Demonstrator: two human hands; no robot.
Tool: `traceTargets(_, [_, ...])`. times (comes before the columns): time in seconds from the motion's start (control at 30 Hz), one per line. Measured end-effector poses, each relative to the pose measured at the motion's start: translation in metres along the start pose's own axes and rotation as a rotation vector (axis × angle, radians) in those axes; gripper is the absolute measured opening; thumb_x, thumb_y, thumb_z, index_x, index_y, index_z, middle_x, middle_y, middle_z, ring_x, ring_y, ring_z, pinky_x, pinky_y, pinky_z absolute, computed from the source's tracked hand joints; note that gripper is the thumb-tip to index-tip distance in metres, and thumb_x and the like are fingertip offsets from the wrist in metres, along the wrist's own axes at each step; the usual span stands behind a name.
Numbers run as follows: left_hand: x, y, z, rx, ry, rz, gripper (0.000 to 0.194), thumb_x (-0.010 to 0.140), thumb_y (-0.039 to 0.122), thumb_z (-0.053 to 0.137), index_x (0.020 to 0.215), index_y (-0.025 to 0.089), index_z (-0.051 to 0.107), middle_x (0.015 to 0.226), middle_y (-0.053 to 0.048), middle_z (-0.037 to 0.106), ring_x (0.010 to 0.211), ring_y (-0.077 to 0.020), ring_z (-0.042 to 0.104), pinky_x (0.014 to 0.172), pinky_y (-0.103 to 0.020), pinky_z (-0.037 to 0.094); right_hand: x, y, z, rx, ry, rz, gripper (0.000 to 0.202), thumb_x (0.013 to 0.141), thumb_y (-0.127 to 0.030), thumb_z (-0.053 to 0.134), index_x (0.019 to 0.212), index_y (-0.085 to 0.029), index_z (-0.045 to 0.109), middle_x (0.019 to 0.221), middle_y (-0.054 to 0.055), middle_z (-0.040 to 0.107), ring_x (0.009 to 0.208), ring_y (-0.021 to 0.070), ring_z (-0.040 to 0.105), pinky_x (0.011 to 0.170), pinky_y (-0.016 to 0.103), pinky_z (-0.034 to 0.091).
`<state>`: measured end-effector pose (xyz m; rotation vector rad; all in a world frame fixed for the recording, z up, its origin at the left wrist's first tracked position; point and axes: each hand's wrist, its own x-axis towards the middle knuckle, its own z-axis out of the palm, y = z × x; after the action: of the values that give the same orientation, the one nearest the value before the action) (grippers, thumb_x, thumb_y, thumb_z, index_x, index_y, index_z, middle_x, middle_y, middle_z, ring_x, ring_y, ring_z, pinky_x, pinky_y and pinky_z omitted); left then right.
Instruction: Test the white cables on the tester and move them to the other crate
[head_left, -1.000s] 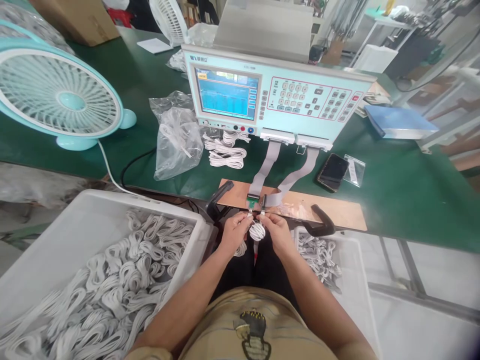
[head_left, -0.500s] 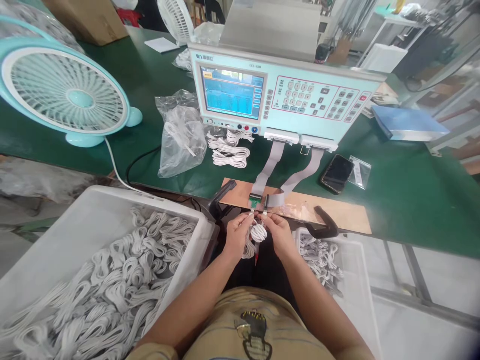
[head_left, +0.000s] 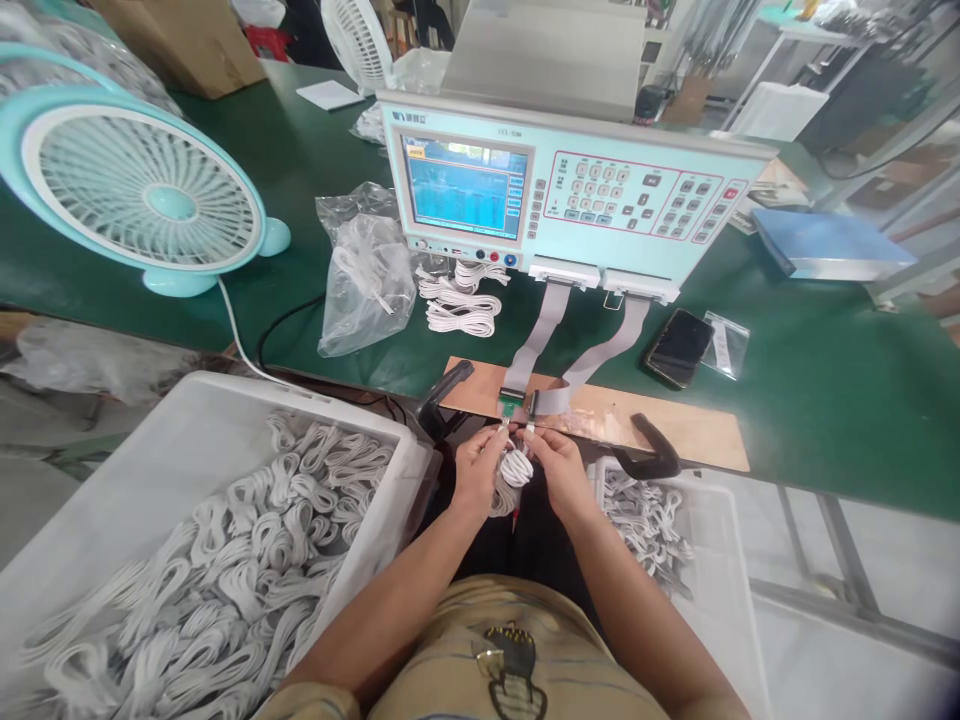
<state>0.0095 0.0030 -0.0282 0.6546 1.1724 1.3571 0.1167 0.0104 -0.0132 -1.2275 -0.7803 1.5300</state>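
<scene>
A coiled white cable [head_left: 516, 468] hangs between my two hands at the table's edge. My left hand [head_left: 480, 462] pinches one end of it, right at a small green circuit board [head_left: 508, 408]. With closed fingers my right hand [head_left: 553, 458] grips the other end, close to a dark connector [head_left: 533, 404]. Grey ribbon cables [head_left: 541, 338] run from both connectors to a light-blue cable tester [head_left: 592, 190] with a lit screen. Whether the plugs are fully seated is too small to tell. A wooden board [head_left: 637, 425] lies under the connectors.
Black clamps [head_left: 651, 448] hold the board at the table edge. A large white bin [head_left: 225, 395] of bundled cables stands left, a smaller bin [head_left: 739, 560] right. On the green table are a fan [head_left: 150, 185], a plastic bag [head_left: 366, 285], cable bundles [head_left: 461, 312] and a phone [head_left: 679, 347].
The view has shifted slightly. Both hands stay at the connectors, still pinching the cable ends, and the hanging coil has barely moved.
</scene>
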Motion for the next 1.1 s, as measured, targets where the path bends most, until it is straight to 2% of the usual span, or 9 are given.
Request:
traceTargets(0.17, [0.001,-0.002,-0.002,-0.001,-0.036,-0.034,0.026,0.069,0.037,0.064,0.063,0.012,0.061,0.071,-0.002,0.061,0.061,-0.0108,0.053,0.06,-0.022,0.042,0.0,0.002,0.0,0.037,0.014,0.015,0.02,0.066,-0.035,0.069,0.076,-0.018,0.071,0.065,-0.001,0.063,0.058,0.0097,0.048,0.063,0.024,0.039])
traceTargets(0.3, [0.003,0.005,-0.004,0.14,-0.062,-0.027,0.031,0.07,0.042,0.062,0.061,0.012,0.058,0.055,0.002,0.051,0.051,-0.0084,0.045,0.052,-0.02,0.036,0.0,0.006,-0.001,0.024,0.012,0.006,0.027,0.067,-0.04,0.068,0.082,-0.018,0.071,0.07,0.001,0.066,0.062,0.0126,0.053,0.066,0.026,0.041])
traceTargets(0.47, [0.01,0.015,-0.003,0.297,-0.117,-0.014,0.033,0.072,0.041,0.056,0.054,0.014,0.052,0.045,0.005,0.042,0.044,-0.0073,0.037,0.046,-0.02,0.029,0.002,0.012,-0.002,0.002,0.033,0.008,0.034,0.066,-0.044,0.068,0.084,-0.015,0.071,0.071,0.004,0.066,0.065,0.0159,0.056,0.07,0.029,0.043])
traceTargets(0.6, [0.015,0.016,0.0,0.309,-0.116,-0.004,0.03,0.072,0.038,0.054,0.052,0.015,0.049,0.046,0.005,0.04,0.043,-0.0076,0.036,0.045,-0.021,0.027,0.002,0.011,0.002,0.047,0.01,-0.019,0.033,0.066,-0.044,0.068,0.082,-0.015,0.07,0.076,0.005,0.068,0.073,0.0184,0.059,0.074,0.03,0.043])
traceTargets(0.93, [0.006,0.025,0.009,0.23,-0.048,-0.028,0.026,0.069,0.031,0.054,0.05,0.015,0.047,0.047,0.004,0.038,0.046,-0.0079,0.035,0.047,-0.02,0.028,0.0,0.01,0.005,0.082,0.013,-0.02,0.028,0.065,-0.043,0.069,0.074,-0.016,0.068,0.07,0.002,0.066,0.067,0.0157,0.057,0.068,0.027,0.042])
traceTargets(1.1, [0.008,0.02,0.008,0.218,-0.036,-0.013,0.025,0.069,0.03,0.053,0.051,0.015,0.046,0.047,0.005,0.038,0.046,-0.0078,0.034,0.047,-0.02,0.028,0.002,0.014,0.003,0.074,0.01,-0.031,0.029,0.067,-0.043,0.068,0.075,-0.015,0.065,0.067,0.002,0.063,0.063,0.0145,0.054,0.065,0.027,0.041])
